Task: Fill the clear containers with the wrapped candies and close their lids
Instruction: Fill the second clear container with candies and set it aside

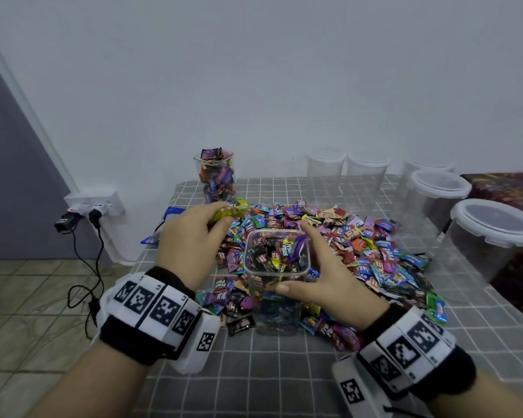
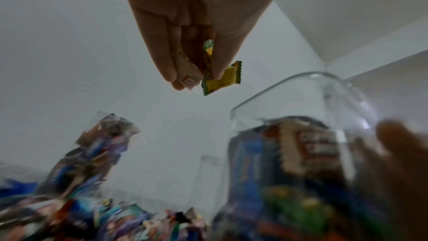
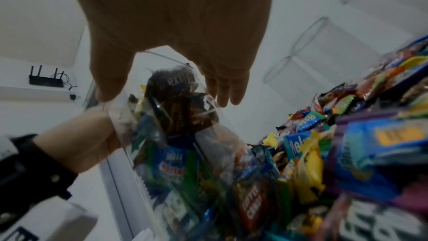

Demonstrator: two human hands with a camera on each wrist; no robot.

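Left hand [image 1: 191,236] pinching yellow candy [image 2: 222,78] plus a tan one, up at ten o'clock of the tub [image 1: 277,257]. Mouth open, nearly full. Right hand [image 1: 323,282] spread, fingers curled round the tub wall at four o'clock. Short carry toward four o'clock, probably.

The open clear container [image 1: 277,267] is standing upright between the thumb and fingers [image 1: 311,233] of the right hand [image 1: 323,279], nearly full of wrapped candies, its lid off. A yellow-green candy [image 2: 222,78] and a tan candy [image 2: 187,72] are hanging pinched at the left hand's [image 1: 191,236] fingertips [image 2: 169,74], just beside the rim. The loose candy pile [image 1: 360,245] is lying around and beyond both hands' fingers.
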